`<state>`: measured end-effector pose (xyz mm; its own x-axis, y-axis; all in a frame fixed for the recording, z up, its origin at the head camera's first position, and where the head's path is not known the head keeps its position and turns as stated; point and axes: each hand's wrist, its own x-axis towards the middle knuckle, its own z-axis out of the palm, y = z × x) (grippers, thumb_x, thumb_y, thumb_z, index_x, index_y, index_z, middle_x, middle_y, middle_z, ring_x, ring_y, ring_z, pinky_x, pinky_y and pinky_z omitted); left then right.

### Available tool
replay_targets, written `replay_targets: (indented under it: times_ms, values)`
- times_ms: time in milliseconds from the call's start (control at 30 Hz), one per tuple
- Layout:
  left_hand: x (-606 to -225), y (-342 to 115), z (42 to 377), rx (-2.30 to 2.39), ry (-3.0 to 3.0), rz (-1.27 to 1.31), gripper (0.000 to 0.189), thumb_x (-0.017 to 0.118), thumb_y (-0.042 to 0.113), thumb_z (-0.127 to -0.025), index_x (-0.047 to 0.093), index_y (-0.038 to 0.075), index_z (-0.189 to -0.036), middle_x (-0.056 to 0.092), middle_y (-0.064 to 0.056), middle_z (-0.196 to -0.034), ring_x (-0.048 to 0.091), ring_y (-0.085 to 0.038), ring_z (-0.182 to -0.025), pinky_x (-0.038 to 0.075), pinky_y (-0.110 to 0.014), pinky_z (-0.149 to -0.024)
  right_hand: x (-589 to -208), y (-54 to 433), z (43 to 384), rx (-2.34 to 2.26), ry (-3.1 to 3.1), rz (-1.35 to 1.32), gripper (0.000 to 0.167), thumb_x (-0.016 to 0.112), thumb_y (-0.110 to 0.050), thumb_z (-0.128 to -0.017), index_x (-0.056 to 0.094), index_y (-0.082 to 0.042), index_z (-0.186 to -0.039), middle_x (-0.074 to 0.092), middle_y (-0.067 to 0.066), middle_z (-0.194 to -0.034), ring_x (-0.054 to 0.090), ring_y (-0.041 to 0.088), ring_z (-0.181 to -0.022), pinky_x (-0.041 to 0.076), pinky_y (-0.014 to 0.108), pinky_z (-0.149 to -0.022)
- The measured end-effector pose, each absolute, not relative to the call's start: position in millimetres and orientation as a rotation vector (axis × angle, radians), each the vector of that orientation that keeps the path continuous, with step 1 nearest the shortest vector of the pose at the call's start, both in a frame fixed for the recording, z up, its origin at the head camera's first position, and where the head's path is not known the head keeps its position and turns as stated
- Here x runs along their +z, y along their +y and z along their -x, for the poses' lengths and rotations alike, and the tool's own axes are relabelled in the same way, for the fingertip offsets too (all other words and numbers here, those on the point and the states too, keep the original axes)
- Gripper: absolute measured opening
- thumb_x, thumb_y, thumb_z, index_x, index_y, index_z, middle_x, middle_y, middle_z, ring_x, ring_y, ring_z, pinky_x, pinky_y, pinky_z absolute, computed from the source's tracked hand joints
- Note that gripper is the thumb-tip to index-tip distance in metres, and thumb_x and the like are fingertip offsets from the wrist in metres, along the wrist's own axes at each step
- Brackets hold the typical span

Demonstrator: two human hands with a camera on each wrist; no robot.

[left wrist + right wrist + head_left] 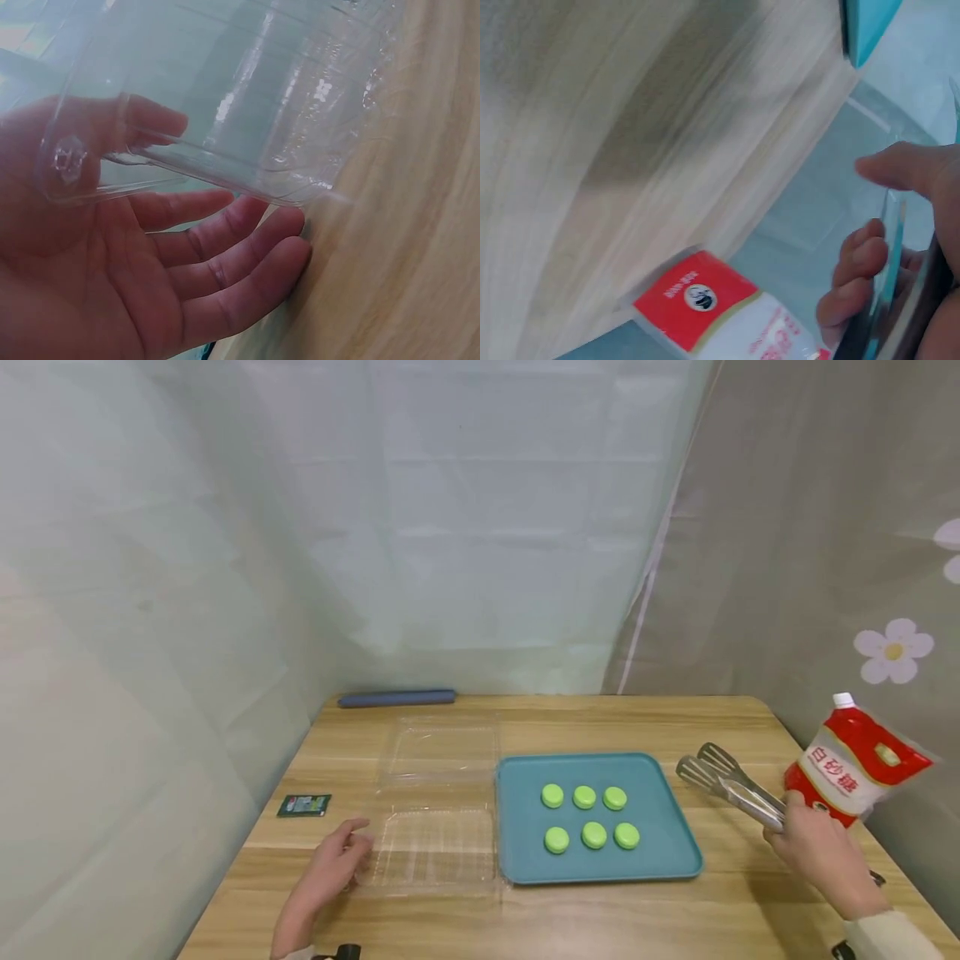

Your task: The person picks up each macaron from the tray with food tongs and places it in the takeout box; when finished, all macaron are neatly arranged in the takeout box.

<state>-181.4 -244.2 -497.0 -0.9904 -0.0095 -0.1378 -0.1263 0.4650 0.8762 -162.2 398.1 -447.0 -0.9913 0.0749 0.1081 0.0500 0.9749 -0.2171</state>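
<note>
In the head view my left hand (pixel 333 864) is at the left edge of a clear plastic clamshell box (pixel 438 839), its lid lying back. The left wrist view shows the box rim (pixel 217 176) between thumb and loosely bent fingers, without a firm grip. My right hand (pixel 821 856) grips metal tongs (pixel 746 797) at the table's right side, their slotted ends spread and pointing toward the tray. Between the hands, a blue-green tray (pixel 678 858) carries several light green round pieces, like macarons (pixel 594 836), in two rows. No piece is between the tongs' ends.
A red and white bag of white sugar (pixel 832 772) with a white cap stands just behind the right hand. At the left lies a small dark green packet (pixel 303 805). A dark blue roll (pixel 397 698) lies along the back edge of the wooden table (pixel 600 918).
</note>
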Motion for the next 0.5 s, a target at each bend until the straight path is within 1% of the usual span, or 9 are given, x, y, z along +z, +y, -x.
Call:
replay_targets:
  times_ms: [67, 133, 267, 367, 500]
  values:
    - [-496, -244, 181, 1.557, 2.598, 0.115, 0.046, 0.052, 0.011, -0.103, 0.043, -0.013, -0.141, 0.062, -0.011, -0.092, 0.056, -0.022, -0.068, 0.046, -0.027, -0.049, -444, 394, 162, 0.308, -2.996, 0.073, 0.037, 0.070, -0.015, -0.083, 0.043, 0.008, -0.093, 0.042, 0.008, -0.066, 0.043, 0.025, -0.055, 0.039, 0.038, -0.048]
    - [-496, -243, 181, 1.561, 2.599, 0.112, 0.046, 0.052, 0.011, -0.103, 0.044, -0.013, -0.141, 0.062, -0.011, -0.091, 0.056, -0.022, -0.068, 0.046, -0.027, -0.049, -441, 389, 162, 0.287, -2.995, 0.053, 0.030, 0.069, -0.016, -0.083, 0.047, 0.005, -0.089, 0.041, 0.006, -0.065, 0.042, 0.024, -0.053, 0.038, 0.037, -0.047]
    - [-498, -244, 182, 1.554, 2.606, 0.104, 0.045, 0.052, 0.012, -0.104, 0.045, -0.012, -0.140, 0.061, -0.011, -0.089, 0.056, -0.022, -0.069, 0.047, -0.028, -0.050, -438, 380, 165, 0.208, -2.977, -0.014, 0.017, 0.066, -0.012, -0.082, 0.052, -0.003, -0.078, 0.042, 0.003, -0.062, 0.042, 0.023, -0.052, 0.037, 0.038, -0.046]
    - [-499, -244, 183, 1.539, 2.616, 0.105, 0.045, 0.052, 0.014, -0.104, 0.045, -0.012, -0.141, 0.061, -0.010, -0.090, 0.057, -0.022, -0.070, 0.047, -0.029, -0.050, -438, 372, 168, 0.157, -2.967, -0.062, 0.014, 0.064, -0.008, -0.080, 0.052, -0.006, -0.075, 0.042, 0.002, -0.061, 0.041, 0.022, -0.052, 0.036, 0.038, -0.046]
    - [-500, -245, 184, 1.530, 2.622, 0.108, 0.046, 0.053, 0.015, -0.104, 0.045, -0.012, -0.140, 0.062, -0.010, -0.091, 0.057, -0.021, -0.072, 0.048, -0.029, -0.050, -441, 363, 171, 0.105, -2.959, -0.107, 0.013, 0.065, -0.005, -0.078, 0.052, -0.007, -0.075, 0.042, 0.002, -0.060, 0.041, 0.022, -0.051, 0.037, 0.039, -0.044]
